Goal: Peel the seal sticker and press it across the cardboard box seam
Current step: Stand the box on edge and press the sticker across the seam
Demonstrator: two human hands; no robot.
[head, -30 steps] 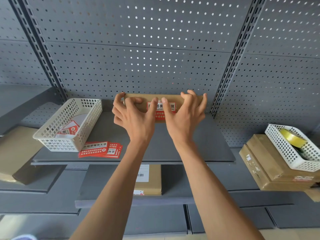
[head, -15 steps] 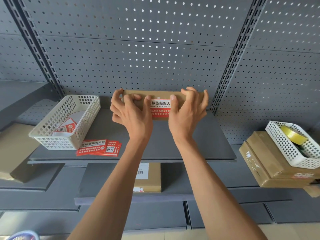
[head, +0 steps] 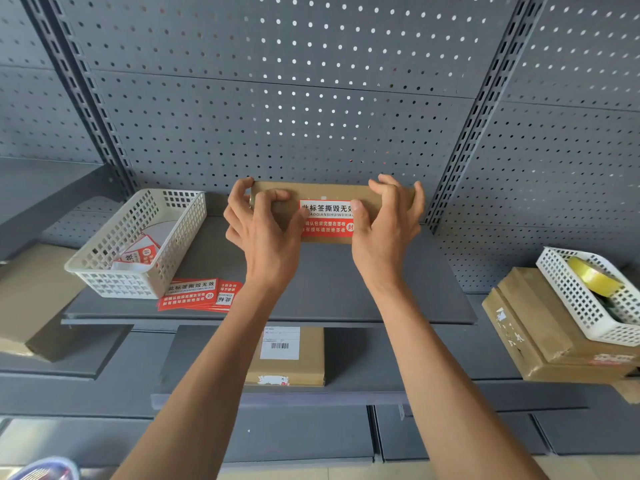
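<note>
A flat brown cardboard box [head: 332, 192] stands on edge at the back of the grey shelf [head: 332, 292], against the pegboard. A red and white seal sticker [head: 327, 218] lies across its front face. My left hand [head: 263, 233] grips the box's left end, its thumb at the sticker's left edge. My right hand [head: 388, 226] grips the right end, its thumb pressing the sticker's right edge. Fingers of both hands curl over the box's top edge.
A white plastic basket [head: 114, 268] with sticker scraps sits at the shelf's left. A stack of red seal stickers [head: 197, 294] lies beside it. Another box [head: 304, 362] rests on the lower shelf. At right, stacked boxes [head: 540, 341] carry a white basket [head: 581, 299] with a yellow tape roll [head: 592, 277].
Both thumbs have slid outward from the sticker's middle to its left and right edges, uncovering its printed text. The box stays in place.
</note>
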